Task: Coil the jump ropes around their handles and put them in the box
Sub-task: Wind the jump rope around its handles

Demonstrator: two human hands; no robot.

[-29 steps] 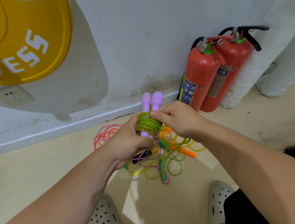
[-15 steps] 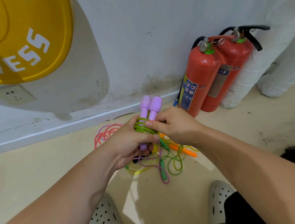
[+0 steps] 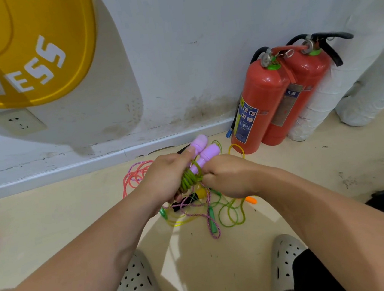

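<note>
Two purple jump-rope handles (image 3: pixel 205 149) lie side by side, tilted up to the right, with a green rope coil (image 3: pixel 189 178) wound tightly around their lower part. My left hand (image 3: pixel 166 180) grips the handles from the left, thumb along them. My right hand (image 3: pixel 230 177) holds the coil's right side, pinching the rope. Below them a tangle of loose ropes (image 3: pixel 209 212) lies on the floor: green, yellow, pink and braided cords, a green handle (image 3: pixel 212 222), a black and yellow handle (image 3: pixel 188 199) and an orange tip (image 3: pixel 251 200). No box is in view.
Two red fire extinguishers (image 3: pixel 268 102) stand against the white wall at the right, beside wrapped white pipes (image 3: pixel 349 92). A pink rope loop (image 3: pixel 133 178) lies near the baseboard. My grey perforated shoes (image 3: pixel 139 280) sit on the beige floor below.
The handles tilted from upright toward the right and dropped slightly. The green coil tightened into a narrower bundle as my right hand shifted down to its right side.
</note>
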